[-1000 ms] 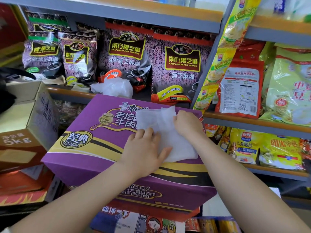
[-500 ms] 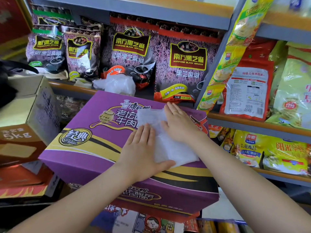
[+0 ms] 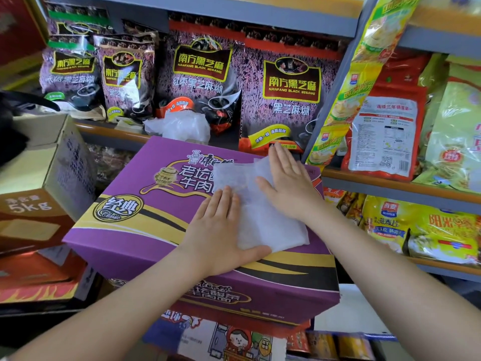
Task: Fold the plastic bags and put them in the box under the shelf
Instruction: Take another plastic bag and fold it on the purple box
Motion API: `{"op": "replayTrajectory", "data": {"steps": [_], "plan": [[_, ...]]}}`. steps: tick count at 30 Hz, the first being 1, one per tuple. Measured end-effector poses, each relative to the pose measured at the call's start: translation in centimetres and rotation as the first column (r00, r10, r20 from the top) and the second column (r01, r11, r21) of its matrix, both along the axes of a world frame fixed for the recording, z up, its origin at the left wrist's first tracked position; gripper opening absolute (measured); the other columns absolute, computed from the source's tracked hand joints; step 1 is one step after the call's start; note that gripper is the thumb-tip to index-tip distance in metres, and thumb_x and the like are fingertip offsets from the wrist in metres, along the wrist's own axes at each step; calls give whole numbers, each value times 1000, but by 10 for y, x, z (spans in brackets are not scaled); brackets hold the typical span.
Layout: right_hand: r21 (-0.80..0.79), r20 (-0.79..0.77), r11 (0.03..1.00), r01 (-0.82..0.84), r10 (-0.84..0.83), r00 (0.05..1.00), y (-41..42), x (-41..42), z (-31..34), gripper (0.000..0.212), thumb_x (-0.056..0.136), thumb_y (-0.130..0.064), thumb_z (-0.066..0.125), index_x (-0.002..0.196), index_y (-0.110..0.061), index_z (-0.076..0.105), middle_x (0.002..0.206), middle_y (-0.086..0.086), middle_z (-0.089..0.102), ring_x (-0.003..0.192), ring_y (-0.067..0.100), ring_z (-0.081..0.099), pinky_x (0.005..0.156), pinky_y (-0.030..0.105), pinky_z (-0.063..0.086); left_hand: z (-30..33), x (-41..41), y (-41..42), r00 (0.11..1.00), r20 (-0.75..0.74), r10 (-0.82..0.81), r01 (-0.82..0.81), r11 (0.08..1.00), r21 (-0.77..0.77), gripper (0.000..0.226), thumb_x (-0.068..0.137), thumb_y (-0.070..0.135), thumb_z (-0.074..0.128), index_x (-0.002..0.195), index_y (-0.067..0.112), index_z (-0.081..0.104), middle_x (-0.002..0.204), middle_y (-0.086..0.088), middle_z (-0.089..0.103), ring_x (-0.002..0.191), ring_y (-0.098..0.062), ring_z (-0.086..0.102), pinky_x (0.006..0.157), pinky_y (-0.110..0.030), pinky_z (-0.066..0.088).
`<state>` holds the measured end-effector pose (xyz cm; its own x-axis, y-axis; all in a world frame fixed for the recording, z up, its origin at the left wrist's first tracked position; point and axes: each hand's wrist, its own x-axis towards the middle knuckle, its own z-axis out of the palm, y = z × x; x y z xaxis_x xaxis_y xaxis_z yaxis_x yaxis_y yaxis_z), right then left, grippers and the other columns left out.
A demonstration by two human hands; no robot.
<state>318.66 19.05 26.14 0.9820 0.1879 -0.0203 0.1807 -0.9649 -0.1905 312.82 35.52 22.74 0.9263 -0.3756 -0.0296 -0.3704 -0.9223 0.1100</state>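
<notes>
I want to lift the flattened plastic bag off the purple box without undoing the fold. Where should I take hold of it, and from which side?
Probably pinch the near right corner of the plastic bag with the right hand, coming from the right. That corner lies bare and close to the edge of the purple box, while the left hand rests on the bag's left edge.

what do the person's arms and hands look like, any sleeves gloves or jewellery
Both forearms are bare right to the bottom edge of the picture, so no sleeve shows. The left hand and the right hand are bare too: no gloves, and no ring, watch or bracelet shows on the fingers or wrists. The nails look short and unpainted.
</notes>
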Motion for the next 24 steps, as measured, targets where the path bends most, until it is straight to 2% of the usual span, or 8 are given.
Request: {"op": "replayTrajectory", "data": {"steps": [4,8,12,14,16,19,22,24], "plan": [[-30,-86,998,-52,49,995,6,-49,-6,64,100,-40,24,149,-9,-5,158,6,-14,146,18,-11,117,33,-2,1,-1,-1,1000,-22,-15,14,1000,-20,128,47,90,-2,144,7,-13,154,-10,-16,142,-19,-16,115,-32,-8],[-87,-89,995,-43,35,995,5,-59,-20,63,100,-43,19,150,-13,-5,158,5,-11,146,17,-11,116,32,-7,5,-5,7,997,-34,-64,63,997,-43,137,36,91,-22,146,9,-10,154,-7,-15,142,-16,-15,111,-27,-10],[-125,-74,992,-11,1,997,4,-58,-28,65,98,-49,18,150,-18,-5,158,6,-13,145,19,-13,118,36,-7,10,-5,8,996,9,-86,87,988,-129,123,49,81,-31,147,14,0,156,-3,-7,142,-12,-10,108,-23,-12],[-126,-93,992,0,-12,996,4,-58,-28,66,97,-51,17,150,-20,-7,157,6,-16,145,18,-16,119,37,-8,9,-4,1,983,88,-161,169,981,-92,114,57,73,-35,147,15,4,156,-1,-1,143,-13,-7,109,-24,-14],[-119,-101,993,1,-13,995,4,-58,-28,66,97,-50,17,150,-19,-8,157,6,-17,144,17,-17,118,37,-9,4,-3,-4,972,77,-221,226,972,-57,112,58,70,-37,147,15,3,157,-1,1,143,-12,-6,111,-25,-13],[-97,-83,995,15,-23,996,1,-55,-29,69,96,-53,20,150,-19,-6,158,4,-14,145,16,-13,119,39,-7,1,1,-1,978,17,-209,209,977,-35,114,55,76,-32,147,14,-5,156,-3,-6,143,-12,-8,111,-24,-10],[-82,-90,996,32,-39,995,-7,-54,-29,77,92,-62,21,150,-18,-5,158,0,-11,146,14,-11,118,40,-6,2,0,5,985,-9,-172,172,985,-1,107,59,77,-11,146,14,-9,156,-3,-10,142,-13,-10,112,-26,-8],[-92,-108,994,65,-75,991,-14,-52,-28,81,90,-66,19,150,-17,-6,158,-1,-11,145,13,-10,118,41,-6,3,-2,10,989,-21,-147,147,989,13,113,55,81,-7,146,15,-9,156,-3,-11,143,-14,-10,113,-28,-7]]}}
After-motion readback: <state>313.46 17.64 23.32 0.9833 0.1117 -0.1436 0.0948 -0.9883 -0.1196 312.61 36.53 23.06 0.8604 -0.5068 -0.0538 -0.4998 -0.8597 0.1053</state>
